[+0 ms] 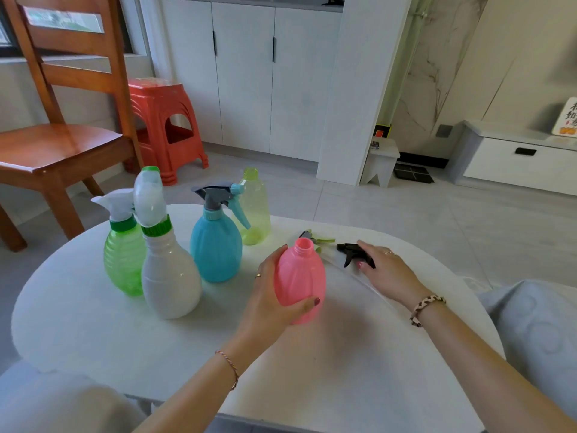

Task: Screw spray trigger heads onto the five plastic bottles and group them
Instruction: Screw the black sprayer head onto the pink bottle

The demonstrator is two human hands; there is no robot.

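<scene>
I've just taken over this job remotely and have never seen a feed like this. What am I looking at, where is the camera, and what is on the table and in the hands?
There is no machine here: a person works with two bare hands. The single picture comes from a wide-angle camera on their head, looking forward and down, so straight lines bend near the edges.

The white round table holds five bottles. The green bottle, the white bottle and the blue bottle already carry trigger heads. The yellow-green bottle behind them has an open neck.

The left hand has its grip around the pink bottle, also open at the neck. The right hand rests on a black trigger head lying on the table; whether it is gripped yet is unclear. A yellow-green trigger head lies just behind.
</scene>
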